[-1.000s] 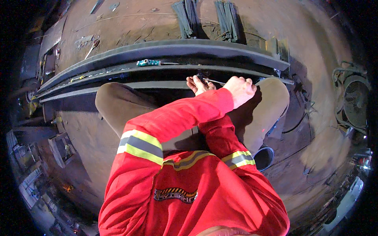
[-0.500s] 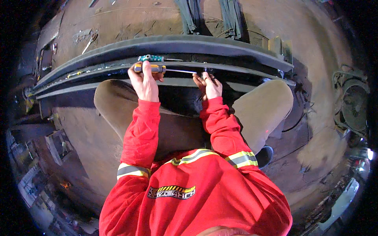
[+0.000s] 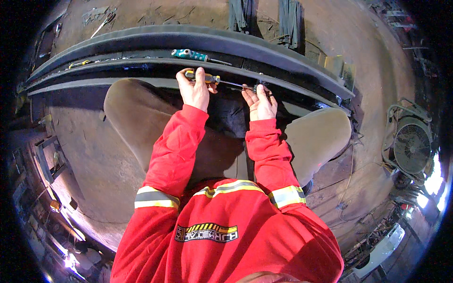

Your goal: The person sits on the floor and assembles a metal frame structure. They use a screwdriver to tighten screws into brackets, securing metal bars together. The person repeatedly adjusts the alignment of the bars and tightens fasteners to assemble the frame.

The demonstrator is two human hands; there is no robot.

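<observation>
A screwdriver with a yellow and grey handle [image 3: 211, 79] is gripped in my left hand [image 3: 195, 95], its thin shaft pointing right. The shaft's end reaches the fingers of my right hand [image 3: 262, 107], which are closed around a small dark part [image 3: 256, 88] too hidden to name. Both hands are at the near side of a long dark steel beam [image 3: 155, 37], above the gap between my knees. Beyond my left hand, a second screwdriver with a teal handle [image 3: 188, 54] lies along the beam.
Bundles of dark flat metal strips [image 3: 289, 23] lie past the beam. A yellow-handled tool [image 3: 79, 64] rests on its left part. A round floor fan [image 3: 412, 141] stands to the right. A metal frame [image 3: 46, 155] sits at the left.
My left hand has moved right with its screwdriver, nearer to my right hand, and the shaft now slopes down a little more. The whole view has shifted slightly.
</observation>
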